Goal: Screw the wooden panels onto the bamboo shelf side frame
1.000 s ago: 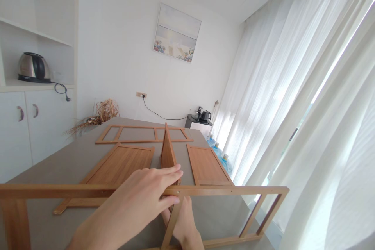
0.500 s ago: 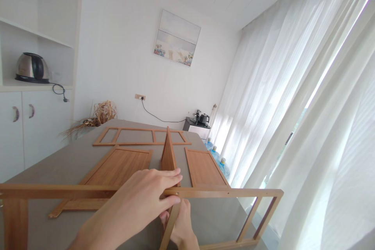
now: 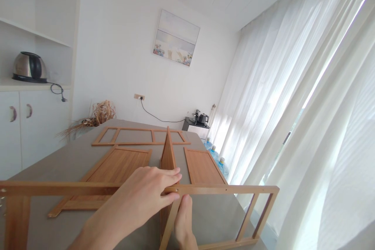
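A wooden frame [image 3: 202,190] stands on edge across the front of the table. A flat wooden panel [image 3: 168,152] stands upright behind it, its near end meeting the frame's top rail at an upright crossbar [image 3: 170,224]. My left hand [image 3: 149,187] is closed over this joint, fingers on the panel's top edge and thumb at the front of the rail. Just below the rail, my right hand [image 3: 184,218] is beside the crossbar, its visible fingers straight and pointing up. Part of the right hand's fingers is hidden, and the panel's lower part is mostly covered.
On the grey table [image 3: 58,164] lie a wooden panel [image 3: 120,164] at left, another panel [image 3: 203,166] at right, and an open frame [image 3: 137,143] at the far end. White curtains [image 3: 263,86] hang at right above several water bottles [image 3: 222,166]. A kettle [image 3: 29,66] sits on a shelf.
My right hand's fingers, earlier showing on both sides of the crossbar, now show only on its right side, straightened upward. The left hand keeps its hold; the frame has shifted slightly.
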{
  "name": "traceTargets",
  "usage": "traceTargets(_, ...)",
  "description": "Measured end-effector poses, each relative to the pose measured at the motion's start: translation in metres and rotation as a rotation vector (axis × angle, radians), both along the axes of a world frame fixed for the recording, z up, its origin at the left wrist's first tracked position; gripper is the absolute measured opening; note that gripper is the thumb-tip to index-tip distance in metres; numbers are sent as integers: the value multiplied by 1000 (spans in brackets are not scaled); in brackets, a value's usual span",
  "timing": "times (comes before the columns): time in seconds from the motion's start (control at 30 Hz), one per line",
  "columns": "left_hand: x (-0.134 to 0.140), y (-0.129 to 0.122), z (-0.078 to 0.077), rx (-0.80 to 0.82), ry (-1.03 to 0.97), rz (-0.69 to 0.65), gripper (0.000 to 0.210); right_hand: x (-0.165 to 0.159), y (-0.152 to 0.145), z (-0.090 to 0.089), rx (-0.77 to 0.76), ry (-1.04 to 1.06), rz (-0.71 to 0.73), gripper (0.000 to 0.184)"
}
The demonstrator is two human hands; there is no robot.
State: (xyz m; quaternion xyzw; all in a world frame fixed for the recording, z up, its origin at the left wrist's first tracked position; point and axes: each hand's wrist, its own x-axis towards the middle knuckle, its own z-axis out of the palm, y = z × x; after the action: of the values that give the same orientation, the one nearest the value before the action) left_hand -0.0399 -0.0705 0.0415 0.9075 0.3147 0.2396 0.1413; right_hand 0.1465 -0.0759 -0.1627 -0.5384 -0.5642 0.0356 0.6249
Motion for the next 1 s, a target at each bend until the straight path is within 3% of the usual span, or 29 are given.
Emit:
traceTargets(0.2,0,3,-1,21,-24,-19,37,-16,-12,9,5,-15,59,71)
traceTargets(0.37,0,0,0,-5,-56,-33,36,-26,-21,33,-114,-162,38,24)
traceTargets(0.43,1,-1,1,-4,-39,-22,36,-25,-21,37,-87,-211,11,16)
traceTargets(0.83,3,-1,0,32,14,-6,37,-28,-20,26,-89,-119,-28,27)
traceTargets(1.0,1,0,1,30,4,20,40,-29,-18,28,-130,-49,56,24)
